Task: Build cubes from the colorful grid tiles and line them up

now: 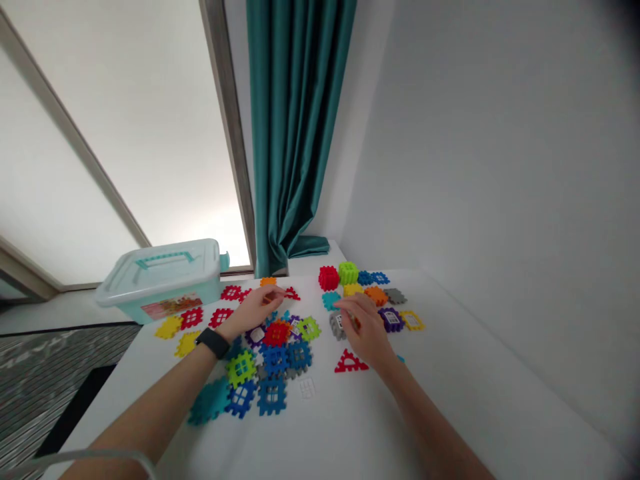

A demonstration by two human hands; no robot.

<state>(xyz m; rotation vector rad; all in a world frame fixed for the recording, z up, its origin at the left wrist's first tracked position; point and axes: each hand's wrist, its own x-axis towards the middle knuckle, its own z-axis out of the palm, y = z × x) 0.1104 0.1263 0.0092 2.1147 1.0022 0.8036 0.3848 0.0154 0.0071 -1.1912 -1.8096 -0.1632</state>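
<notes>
Lots of bright plastic waffle tiles (274, 360) are lying on a white table (320, 433), in the middle and upper part of the frame. The left hand (253, 312) is reaching in from the lower left with a black watch (213, 342) on its wrist. Its fingers are pinched narrow, and the tips are just beside a small red triangle tile (291, 294), but I can't tell if they are holding anything. The right hand (365, 330) is coming in from the lower right. Its fingers are curling narrow over a gray tile (338, 327), and I can't tell if they are gripping it. A bigger red triangle tile (351, 363) is sitting flat just below that hand, with its tip pointing away from the person and its flat edge facing them. Past the right hand, a red tile cube (329, 278) and a green tile cube (349, 273) are standing side by side near the far edge. A pale teal plastic box (160, 280) with a lid is sitting at the left, and a teal curtain (295, 120) is hanging above it all.
</notes>
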